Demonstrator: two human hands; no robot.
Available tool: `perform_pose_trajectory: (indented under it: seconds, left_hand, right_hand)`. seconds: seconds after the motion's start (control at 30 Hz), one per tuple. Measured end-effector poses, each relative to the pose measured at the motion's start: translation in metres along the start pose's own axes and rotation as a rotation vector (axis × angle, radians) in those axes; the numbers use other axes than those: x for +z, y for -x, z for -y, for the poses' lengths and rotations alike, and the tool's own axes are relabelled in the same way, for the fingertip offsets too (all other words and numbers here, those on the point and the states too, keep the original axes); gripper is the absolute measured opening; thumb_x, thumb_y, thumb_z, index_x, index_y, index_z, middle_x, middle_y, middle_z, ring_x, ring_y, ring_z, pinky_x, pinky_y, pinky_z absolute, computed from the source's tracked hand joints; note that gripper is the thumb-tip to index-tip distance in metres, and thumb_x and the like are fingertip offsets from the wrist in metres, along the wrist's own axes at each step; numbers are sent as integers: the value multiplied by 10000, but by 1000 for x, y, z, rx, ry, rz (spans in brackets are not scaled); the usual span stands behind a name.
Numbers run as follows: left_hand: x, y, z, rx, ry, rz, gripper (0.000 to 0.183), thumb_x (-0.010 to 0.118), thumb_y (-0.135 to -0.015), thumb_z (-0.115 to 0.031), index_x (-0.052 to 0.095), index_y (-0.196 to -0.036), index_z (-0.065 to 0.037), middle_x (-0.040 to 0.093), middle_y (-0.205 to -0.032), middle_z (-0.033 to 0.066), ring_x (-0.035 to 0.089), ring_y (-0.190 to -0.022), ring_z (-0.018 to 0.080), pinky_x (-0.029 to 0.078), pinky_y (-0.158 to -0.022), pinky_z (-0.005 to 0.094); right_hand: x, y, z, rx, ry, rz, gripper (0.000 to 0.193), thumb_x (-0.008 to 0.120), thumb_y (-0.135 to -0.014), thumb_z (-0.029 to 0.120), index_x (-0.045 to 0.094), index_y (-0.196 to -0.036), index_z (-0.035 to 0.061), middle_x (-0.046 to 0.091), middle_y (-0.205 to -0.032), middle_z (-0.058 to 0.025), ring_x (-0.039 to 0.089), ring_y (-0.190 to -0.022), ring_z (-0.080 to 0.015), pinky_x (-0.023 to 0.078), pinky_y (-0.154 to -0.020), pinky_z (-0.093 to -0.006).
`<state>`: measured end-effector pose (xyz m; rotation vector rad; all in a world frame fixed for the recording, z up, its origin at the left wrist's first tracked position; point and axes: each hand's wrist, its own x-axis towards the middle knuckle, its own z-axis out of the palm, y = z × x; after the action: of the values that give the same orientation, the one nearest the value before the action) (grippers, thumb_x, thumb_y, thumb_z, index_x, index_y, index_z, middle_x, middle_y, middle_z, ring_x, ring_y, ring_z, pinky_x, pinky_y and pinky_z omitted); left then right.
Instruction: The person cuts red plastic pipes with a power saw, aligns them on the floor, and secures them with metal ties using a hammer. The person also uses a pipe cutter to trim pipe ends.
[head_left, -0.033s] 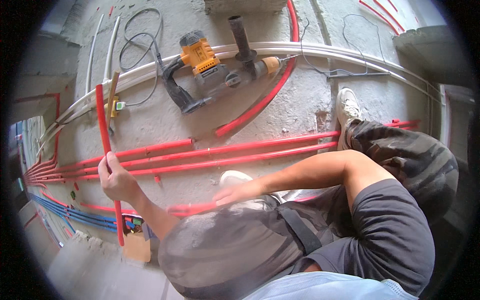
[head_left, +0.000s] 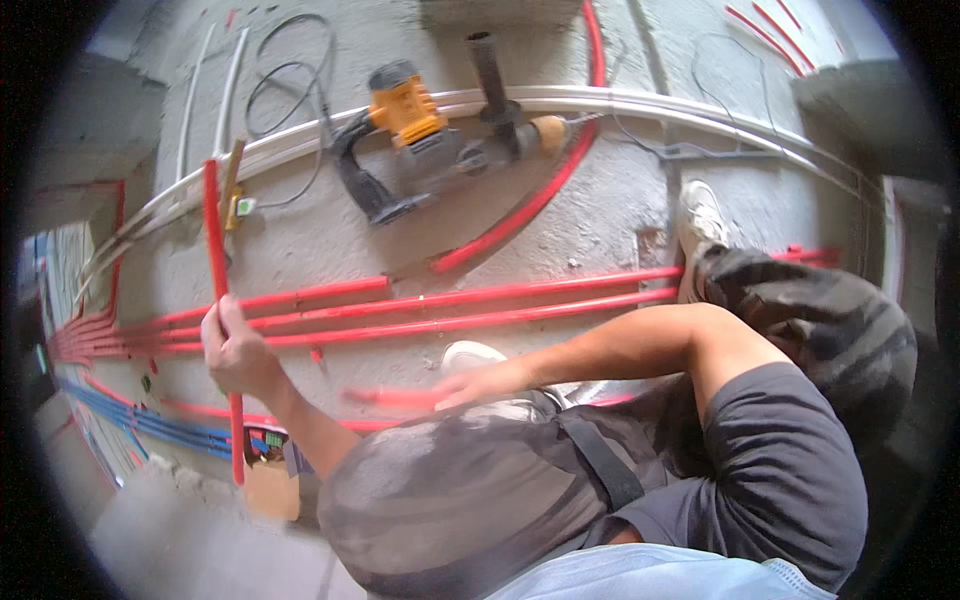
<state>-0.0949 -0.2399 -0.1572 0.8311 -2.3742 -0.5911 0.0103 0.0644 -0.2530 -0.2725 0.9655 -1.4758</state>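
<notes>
The held pipe (head_left: 216,230) is red, the drill (head_left: 418,135) orange and black, the trousers (head_left: 440,490) camouflage-patterned.

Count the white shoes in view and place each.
2: one shoe at the right, toe toward the top; another shoe near the centre, partly hidden behind the right hand.

left hand (head_left: 240,352) clenched, right arm (head_left: 625,342) – bent
</notes>
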Motion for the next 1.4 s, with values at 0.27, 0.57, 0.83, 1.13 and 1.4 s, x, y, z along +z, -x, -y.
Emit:
perform_pose_trajectory:
  seconds: [0.27,0.57,0.83,1.13,1.4]
  left_hand:
    - [25,27,-46,321,206,156,148,764,-923,-173,787,-978,-37,744,-843,140,717,-726,313,554,-685,405]
    - [36,44,-64,476,201,226,115,771,-885,-186,751,-877,-74,696,-769,93,681,-703,323,511,-638,453]
    - [28,47,-60,401,113,379,166,758,-930,-203,755,-949,-38,728,-845,150,713,-747,350,532,-666,444]
    - [37,43,-51,444,66,452,181,701,-997,-246,742,-950,-76,733,-891,125,711,-803,385,526,-675,504]
    - [31,49,-58,461,30,518,167,701,-1003,-231,752,-1028,-74,732,-908,143,705,-798,394,524,-668,493]
  right_hand:
    - [-62,0,65,-286,456,-507,849,806,-789,110,409,-1530,-8,516,-1435,-186,497,-1369,-270,395,-1185,-423]
    - [-66,-19,99,-402,672,-483,1182,811,-745,189,134,-1680,-65,383,-1592,-274,316,-1540,-419,227,-1305,-471]
    - [-67,-22,110,-375,691,-435,1121,817,-811,187,148,-1670,-81,412,-1558,-275,380,-1501,-406,270,-1284,-455]
    - [-73,-28,113,-395,738,-500,778,813,-771,208,524,-1461,-4,583,-1263,-228,565,-1223,-378,445,-1113,-454]
    - [-80,-27,94,-449,719,-535,705,817,-785,171,536,-1399,-32,555,-1210,-204,602,-1163,-345,489,-1046,-432]
